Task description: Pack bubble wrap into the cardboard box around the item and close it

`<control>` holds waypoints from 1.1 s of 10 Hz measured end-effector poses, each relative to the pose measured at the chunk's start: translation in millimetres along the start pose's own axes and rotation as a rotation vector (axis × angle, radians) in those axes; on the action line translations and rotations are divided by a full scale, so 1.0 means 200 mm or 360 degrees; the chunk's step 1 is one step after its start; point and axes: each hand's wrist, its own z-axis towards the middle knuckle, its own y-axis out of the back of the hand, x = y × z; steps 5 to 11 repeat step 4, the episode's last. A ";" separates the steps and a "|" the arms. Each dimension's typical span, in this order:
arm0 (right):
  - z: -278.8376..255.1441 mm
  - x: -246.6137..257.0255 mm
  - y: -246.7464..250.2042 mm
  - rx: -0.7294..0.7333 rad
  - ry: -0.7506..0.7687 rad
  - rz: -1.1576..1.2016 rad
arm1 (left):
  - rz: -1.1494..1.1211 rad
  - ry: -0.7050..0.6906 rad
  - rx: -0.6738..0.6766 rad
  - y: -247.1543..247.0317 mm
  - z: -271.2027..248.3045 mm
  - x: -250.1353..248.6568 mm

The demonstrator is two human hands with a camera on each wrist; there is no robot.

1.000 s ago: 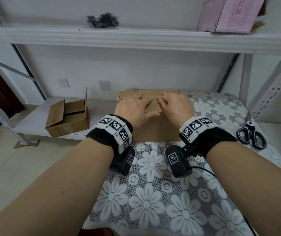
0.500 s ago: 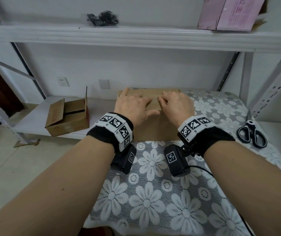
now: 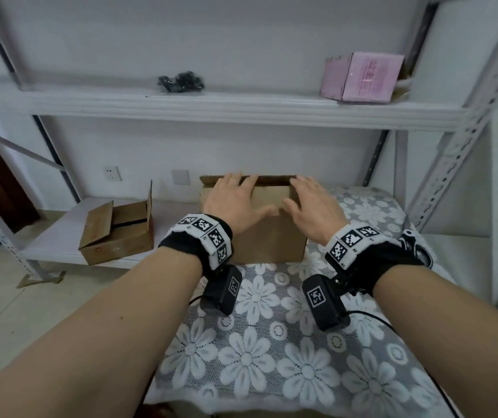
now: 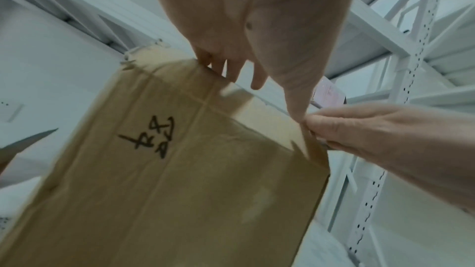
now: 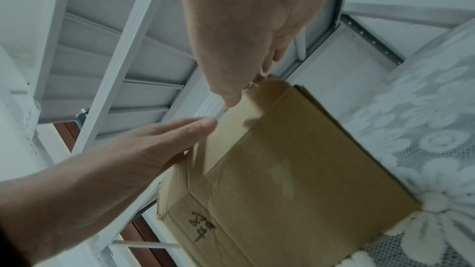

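Hands (image 3: 235,197) flat on cardboard box (image 3: 268,239)

Both hands open out since 1 s ago — the left hand (image 3: 233,198) and right hand (image 3: 312,203) no longer bunch together at the middle of the cardboard box (image 3: 268,233) top. Their fingers now lie straight and flat, tips reaching its far edge, thumbs nearly meeting.
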 end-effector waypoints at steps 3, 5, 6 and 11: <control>-0.20 -0.13 0.18 -0.0291 -0.0301 0.0567 | -0.0918 0.0063 -0.0495 0.06 -0.11 -0.23; -0.25 -0.18 0.25 -0.0285 -0.0526 0.1289 | -0.1338 0.0305 -0.0348 0.07 -0.11 -0.30; -0.25 -0.18 0.25 -0.0285 -0.0526 0.1289 | -0.1338 0.0305 -0.0348 0.07 -0.11 -0.30; -0.25 -0.18 0.25 -0.0285 -0.0526 0.1289 | -0.1338 0.0305 -0.0348 0.07 -0.11 -0.30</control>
